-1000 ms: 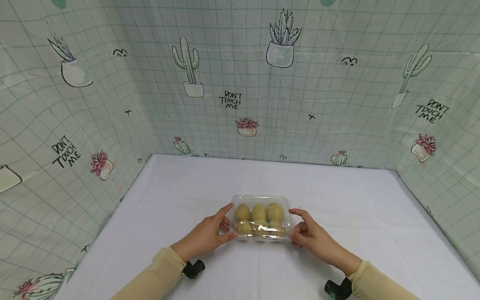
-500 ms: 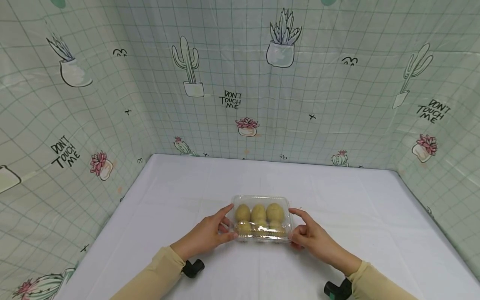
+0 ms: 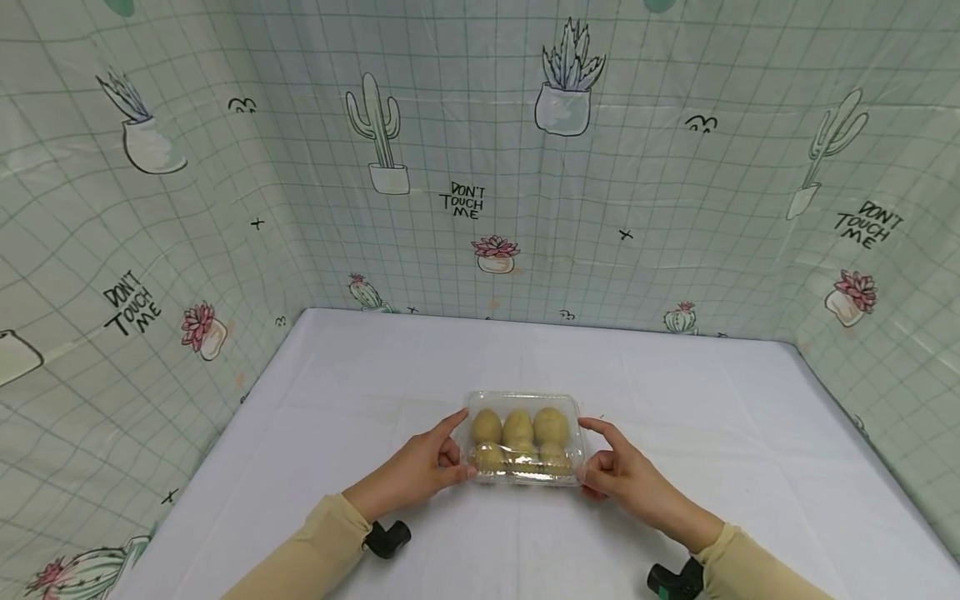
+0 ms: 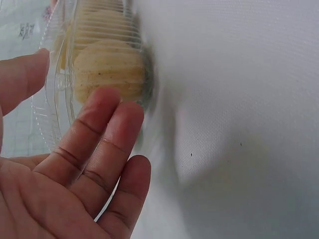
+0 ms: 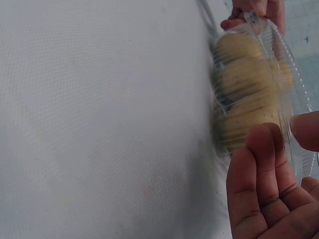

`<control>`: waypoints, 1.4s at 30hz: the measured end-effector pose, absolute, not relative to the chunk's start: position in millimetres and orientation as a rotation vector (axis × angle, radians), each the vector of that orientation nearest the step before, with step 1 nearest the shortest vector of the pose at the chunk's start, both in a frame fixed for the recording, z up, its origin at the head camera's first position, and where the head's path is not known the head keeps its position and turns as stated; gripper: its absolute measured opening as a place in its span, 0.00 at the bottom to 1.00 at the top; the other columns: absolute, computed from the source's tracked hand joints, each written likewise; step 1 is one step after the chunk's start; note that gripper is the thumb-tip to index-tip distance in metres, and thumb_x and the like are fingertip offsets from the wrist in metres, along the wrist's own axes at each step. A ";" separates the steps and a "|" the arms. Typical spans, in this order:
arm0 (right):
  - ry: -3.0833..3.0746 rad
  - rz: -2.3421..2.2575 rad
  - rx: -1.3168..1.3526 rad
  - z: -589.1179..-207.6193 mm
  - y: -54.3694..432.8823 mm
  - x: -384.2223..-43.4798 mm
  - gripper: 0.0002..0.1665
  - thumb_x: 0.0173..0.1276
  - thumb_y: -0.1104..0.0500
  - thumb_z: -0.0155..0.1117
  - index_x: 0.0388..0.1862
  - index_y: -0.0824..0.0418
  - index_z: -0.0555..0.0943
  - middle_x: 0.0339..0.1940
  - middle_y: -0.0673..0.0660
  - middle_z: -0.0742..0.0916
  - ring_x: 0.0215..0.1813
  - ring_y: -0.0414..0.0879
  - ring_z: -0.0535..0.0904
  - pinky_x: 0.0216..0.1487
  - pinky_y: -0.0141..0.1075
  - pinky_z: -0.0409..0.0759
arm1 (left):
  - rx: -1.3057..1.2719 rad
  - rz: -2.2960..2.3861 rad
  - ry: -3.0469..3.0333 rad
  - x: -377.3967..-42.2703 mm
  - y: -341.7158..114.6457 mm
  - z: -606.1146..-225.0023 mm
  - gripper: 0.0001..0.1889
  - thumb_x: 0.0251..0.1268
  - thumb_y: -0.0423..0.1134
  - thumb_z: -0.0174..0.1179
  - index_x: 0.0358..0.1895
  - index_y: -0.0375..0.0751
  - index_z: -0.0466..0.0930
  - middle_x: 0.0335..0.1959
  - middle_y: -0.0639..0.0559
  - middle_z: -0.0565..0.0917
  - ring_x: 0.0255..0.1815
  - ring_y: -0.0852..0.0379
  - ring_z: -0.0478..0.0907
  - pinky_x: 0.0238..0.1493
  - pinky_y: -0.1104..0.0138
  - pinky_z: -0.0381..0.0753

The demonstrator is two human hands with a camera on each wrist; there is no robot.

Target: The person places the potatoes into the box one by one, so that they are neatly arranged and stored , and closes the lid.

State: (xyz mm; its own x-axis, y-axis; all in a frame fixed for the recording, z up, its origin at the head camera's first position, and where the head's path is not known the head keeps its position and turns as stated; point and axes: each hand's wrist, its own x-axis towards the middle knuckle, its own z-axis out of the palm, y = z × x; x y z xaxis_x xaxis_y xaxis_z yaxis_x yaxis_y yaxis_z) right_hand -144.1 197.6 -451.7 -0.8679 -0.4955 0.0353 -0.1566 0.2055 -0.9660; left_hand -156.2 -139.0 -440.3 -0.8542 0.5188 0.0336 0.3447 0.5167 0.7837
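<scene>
A clear plastic clamshell box (image 3: pixel 522 400) with its lid down sits on the white table, holding several yellow-brown, egg-shaped things that look like potatoes (image 3: pixel 551 425). My left hand (image 3: pixel 412 472) grips the box's left end: in the left wrist view the thumb (image 4: pixel 25 77) is at the lid's rim and the fingers (image 4: pixel 99 112) lie against the side wall. At the right end, my right hand (image 3: pixel 626 475) holds the rim between thumb (image 5: pixel 306 130) and fingers (image 5: pixel 261 142), as the right wrist view shows. The left hand (image 5: pixel 249 7) also appears beyond the box there.
A white cloth covers the table (image 3: pixel 375 358). Grid-patterned curtains (image 3: pixel 480 150) with cactus drawings enclose the back and both sides. Black devices (image 3: pixel 387 539) sit at both wrists, below the beige sleeves (image 3: pixel 315 542).
</scene>
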 end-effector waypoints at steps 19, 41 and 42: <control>2.220 -1.701 -0.609 -453.9 197.4 -143.3 0.41 0.72 0.70 0.58 0.77 0.69 0.49 0.28 0.58 0.80 0.30 0.43 0.77 0.40 0.36 0.82 | 0.578 1.400 2.450 -155.9 -137.5 -437.9 0.43 0.63 0.37 0.70 0.77 0.35 0.54 0.26 0.57 0.82 0.25 0.62 0.74 0.24 0.70 0.73; 2.217 -1.702 -0.590 -452.9 196.9 -142.7 0.42 0.71 0.71 0.59 0.77 0.70 0.49 0.29 0.58 0.81 0.30 0.43 0.77 0.40 0.37 0.83 | 0.567 1.414 2.465 -155.8 -136.9 -435.5 0.44 0.60 0.34 0.72 0.76 0.33 0.56 0.24 0.57 0.82 0.25 0.62 0.74 0.27 0.69 0.72; 2.219 -1.700 -0.588 -452.9 196.9 -142.8 0.42 0.71 0.70 0.59 0.77 0.70 0.49 0.29 0.59 0.81 0.30 0.43 0.77 0.40 0.37 0.83 | 0.567 1.417 2.466 -155.9 -137.0 -435.7 0.44 0.59 0.34 0.72 0.76 0.33 0.57 0.24 0.57 0.82 0.25 0.62 0.74 0.27 0.69 0.73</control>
State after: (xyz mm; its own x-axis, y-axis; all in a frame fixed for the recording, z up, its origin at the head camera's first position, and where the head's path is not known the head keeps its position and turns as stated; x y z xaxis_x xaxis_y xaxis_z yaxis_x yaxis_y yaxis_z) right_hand -142.8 196.9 -452.9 -0.8766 -0.4807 0.0215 -0.1457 0.2226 -0.9640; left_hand -155.9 -137.0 -435.7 -0.8955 0.4447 -0.0157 0.2104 0.4543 0.8657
